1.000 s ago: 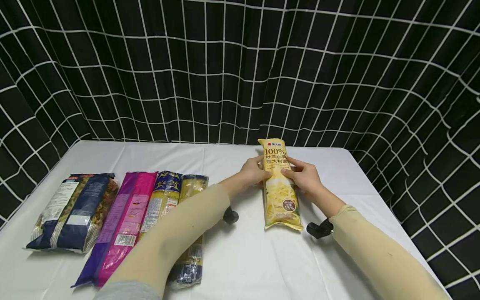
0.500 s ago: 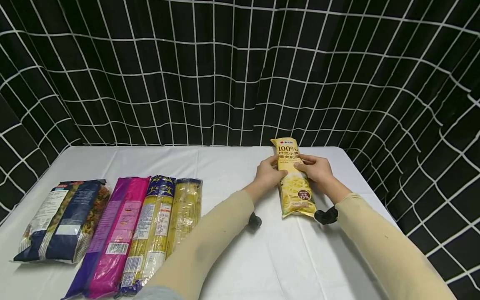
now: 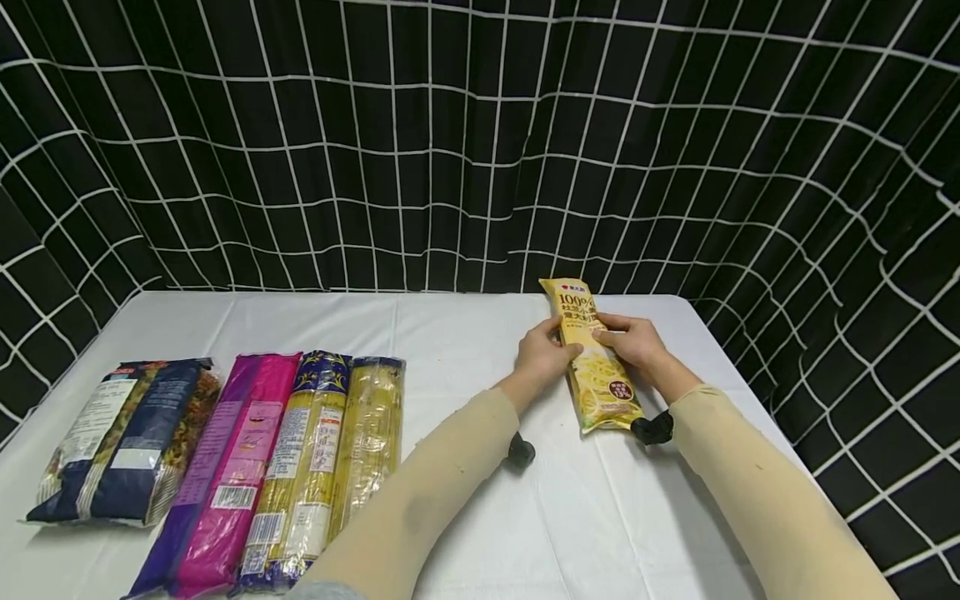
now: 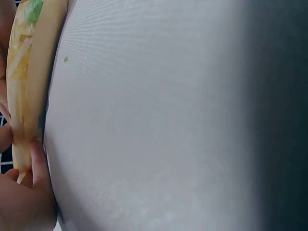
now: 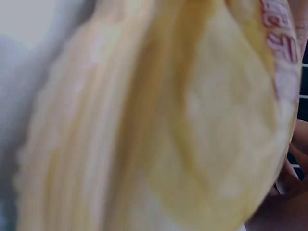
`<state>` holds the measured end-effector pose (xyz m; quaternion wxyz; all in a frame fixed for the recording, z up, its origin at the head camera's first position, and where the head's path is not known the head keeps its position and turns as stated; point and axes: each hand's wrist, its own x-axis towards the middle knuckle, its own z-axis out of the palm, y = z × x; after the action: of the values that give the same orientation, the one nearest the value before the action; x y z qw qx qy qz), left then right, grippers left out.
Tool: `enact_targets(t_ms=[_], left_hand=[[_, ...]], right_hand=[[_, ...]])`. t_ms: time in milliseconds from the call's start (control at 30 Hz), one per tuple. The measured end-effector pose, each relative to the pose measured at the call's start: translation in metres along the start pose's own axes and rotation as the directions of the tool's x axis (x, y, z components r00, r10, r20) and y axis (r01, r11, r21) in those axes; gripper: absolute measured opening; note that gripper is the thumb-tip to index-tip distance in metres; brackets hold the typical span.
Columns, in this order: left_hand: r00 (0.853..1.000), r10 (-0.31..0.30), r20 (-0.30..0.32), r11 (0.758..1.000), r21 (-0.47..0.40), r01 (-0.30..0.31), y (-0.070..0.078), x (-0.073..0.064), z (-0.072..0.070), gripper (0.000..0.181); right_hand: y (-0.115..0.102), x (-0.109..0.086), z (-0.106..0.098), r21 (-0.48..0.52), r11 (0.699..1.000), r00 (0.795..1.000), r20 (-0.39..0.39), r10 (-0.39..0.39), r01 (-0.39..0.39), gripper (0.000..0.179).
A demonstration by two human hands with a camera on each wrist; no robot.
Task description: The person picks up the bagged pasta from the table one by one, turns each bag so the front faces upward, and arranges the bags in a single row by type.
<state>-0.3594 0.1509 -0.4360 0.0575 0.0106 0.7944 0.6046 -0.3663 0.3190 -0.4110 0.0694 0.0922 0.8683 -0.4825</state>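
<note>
A long yellow pasta packet [image 3: 602,371] with Chinese lettering lies toward the back right of the white table, its upper end leaning left. My left hand [image 3: 543,357] grips its left edge, thumb on top of the wrapper. From the other side my right hand [image 3: 633,340] holds the right edge, thumb also on the front. In the left wrist view the side of the packet [image 4: 21,86] shows, with the left hand [image 4: 29,202] pinching it low down. The packet [image 5: 202,120] fills most of the right wrist view, blurred.
Left on the white table [image 3: 465,333], several packets lie side by side: a navy pasta bag [image 3: 127,442], a pink and purple packet [image 3: 225,475], a blue-topped spaghetti packet [image 3: 300,467] and a clear yellow one [image 3: 371,425]. A black gridded curtain [image 3: 450,150] surrounds the table.
Both hands have carried the yellow pasta packet to the right, and its lower end has swung further right. My left forearm has moved off the clear yellow packet. The head view has shifted slightly.
</note>
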Motion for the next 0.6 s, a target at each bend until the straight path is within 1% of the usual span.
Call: enact_targets(t_ms=[133,200,300,400,500,567,600], left_hand=[[1.0,-0.022,0.019,1.0,0.015,0.022,0.004,-0.004,-0.003,0.062],[0.999,-0.03,0.043,0.999,0.02,0.029,0.005,-0.008,-0.007,0.062],[0.996,-0.029,0.083,1.0,0.009,0.029,0.007,-0.011,-0.017,0.062],[0.992,-0.023,0.127,1.0,0.0,0.023,0.008,-0.016,-0.028,0.061],[0.987,-0.009,0.163,1.0,0.012,0.007,0.01,-0.021,-0.043,0.058],[0.981,0.013,0.192,0.999,0.03,-0.019,0.011,-0.027,-0.055,0.055],[0.978,0.03,0.206,0.998,0.047,-0.041,0.011,-0.031,-0.062,0.054]], right_hand=[[-0.002,-0.004,0.001,-0.063,0.998,1.0,0.004,-0.003,0.003,0.058],[-0.003,-0.008,0.003,-0.103,0.995,1.0,-0.012,-0.003,0.001,0.059],[-0.007,-0.016,0.006,-0.176,0.984,0.999,-0.044,-0.026,0.018,0.061],[-0.008,-0.027,0.01,-0.224,0.974,0.996,-0.068,-0.058,0.041,0.063],[-0.011,-0.036,0.014,-0.243,0.967,0.992,-0.075,-0.103,0.082,0.063],[-0.013,-0.045,0.018,-0.244,0.963,0.988,-0.073,-0.137,0.116,0.063],[-0.014,-0.049,0.02,-0.237,0.962,0.985,-0.069,-0.157,0.137,0.062]])
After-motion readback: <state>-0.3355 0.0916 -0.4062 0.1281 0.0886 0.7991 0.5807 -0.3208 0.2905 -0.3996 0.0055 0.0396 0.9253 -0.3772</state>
